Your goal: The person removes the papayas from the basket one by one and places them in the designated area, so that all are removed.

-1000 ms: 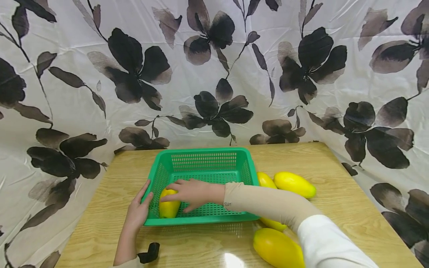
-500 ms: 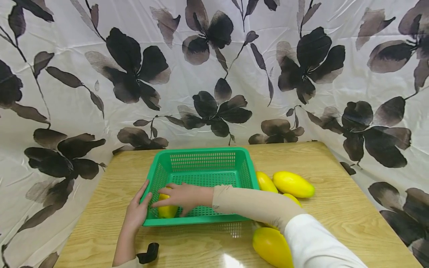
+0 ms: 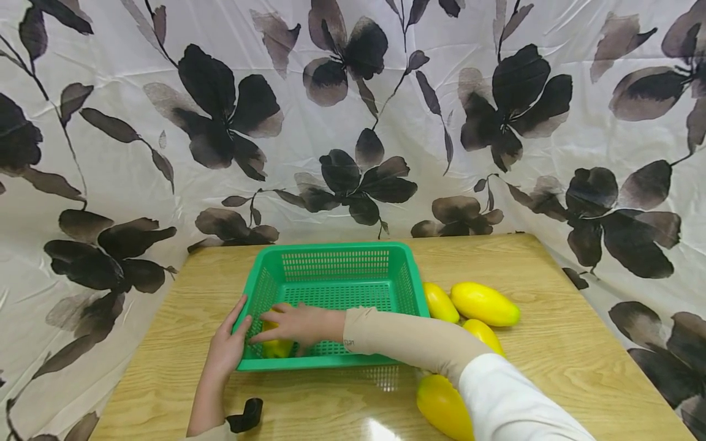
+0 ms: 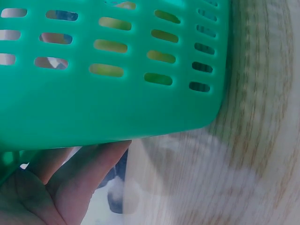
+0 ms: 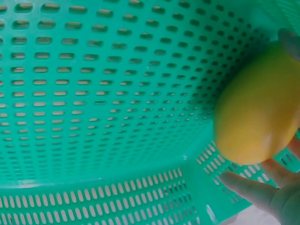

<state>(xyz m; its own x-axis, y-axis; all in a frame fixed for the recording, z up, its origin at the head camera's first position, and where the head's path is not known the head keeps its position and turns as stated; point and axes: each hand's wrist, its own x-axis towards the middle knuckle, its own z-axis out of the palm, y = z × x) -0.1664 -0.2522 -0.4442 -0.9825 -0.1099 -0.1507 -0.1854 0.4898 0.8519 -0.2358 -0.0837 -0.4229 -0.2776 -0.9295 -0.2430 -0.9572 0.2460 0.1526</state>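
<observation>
A green plastic basket (image 3: 336,247) with slotted walls stands on the wooden table. My left hand (image 3: 225,348) holds its left rim, thumb and fingers on the edge; the left wrist view shows fingers (image 4: 86,176) against the rim. Inside, at the basket's front left, lies a yellow papaya (image 3: 277,349). My right hand (image 3: 303,323) reaches over the basket's front and grips this papaya from above with spread, bent fingers. In the right wrist view the papaya (image 5: 255,112) sits between the thumb and the fingers, against the basket's mesh.
To the basket's right lie several more yellow papayas, one with a green tip (image 3: 485,304) and one near the front (image 3: 444,405), partly behind my right sleeve (image 3: 513,398). A floral cloth (image 3: 353,122) hangs behind the table (image 3: 309,404).
My right hand has shifted slightly left and settled closer over the papaya in the basket. The left hand stays on the rim, and the basket has not visibly moved.
</observation>
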